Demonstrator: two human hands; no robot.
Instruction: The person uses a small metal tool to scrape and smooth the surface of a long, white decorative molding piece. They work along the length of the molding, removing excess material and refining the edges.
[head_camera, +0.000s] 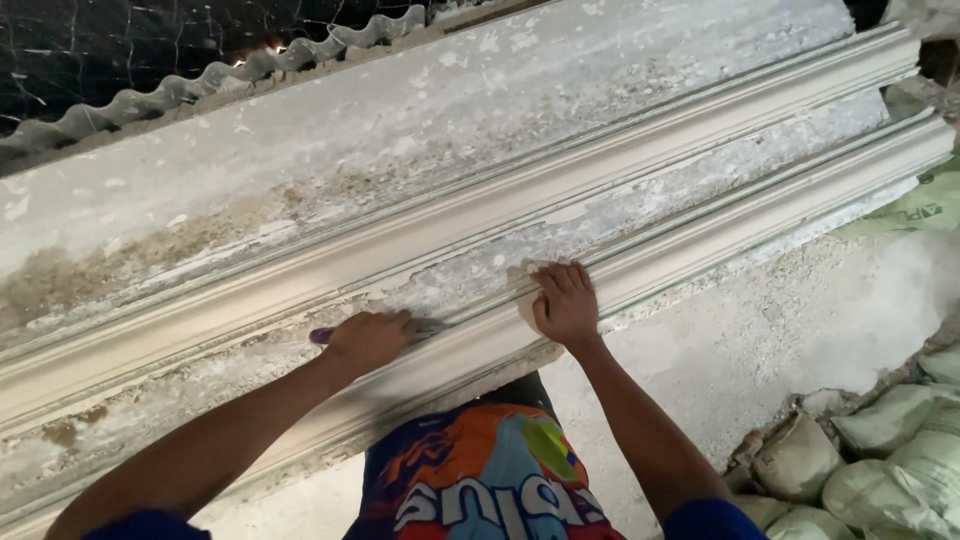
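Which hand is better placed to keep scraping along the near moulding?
Left. The left hand grips the purple-handled tool, its blade at the near moulding. The right hand lies flat on the moulding, likely just steadying.

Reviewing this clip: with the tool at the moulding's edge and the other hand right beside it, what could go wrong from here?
1. The left hand grips a purple-handled tool aimed toward the right hand; a slip could reach those fingers.
2. The near moulding already looks chipped beside the right hand; prying might break off more.
3. The sacks crowd the floor nearby, a possible tripping hazard.
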